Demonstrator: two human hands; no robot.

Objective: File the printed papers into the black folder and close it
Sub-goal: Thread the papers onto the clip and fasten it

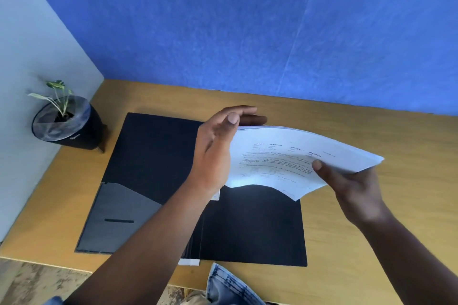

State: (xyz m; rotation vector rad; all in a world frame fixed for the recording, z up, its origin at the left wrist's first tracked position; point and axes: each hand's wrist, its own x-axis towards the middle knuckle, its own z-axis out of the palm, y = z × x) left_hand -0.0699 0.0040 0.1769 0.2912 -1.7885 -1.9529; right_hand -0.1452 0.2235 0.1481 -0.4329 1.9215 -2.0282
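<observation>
A black folder [153, 156] lies open flat on the wooden desk [371, 218], with a grey pocket [124, 208] on its left inner side. A stack of white printed papers [285, 161] is held bent above the folder's right half. My left hand [218, 146] presses against the stack's left edge with the fingers stretched out behind it. My right hand [347, 181] pinches the stack's right side, thumb on top of the printed face. The lower edge of the papers reaches the right inner side of the folder.
A small green plant in a black pot [71, 126] stands at the desk's left back corner, close to the folder. A blue wall [247, 32] rises right behind the desk. The desk's front edge [285, 290] runs near my body.
</observation>
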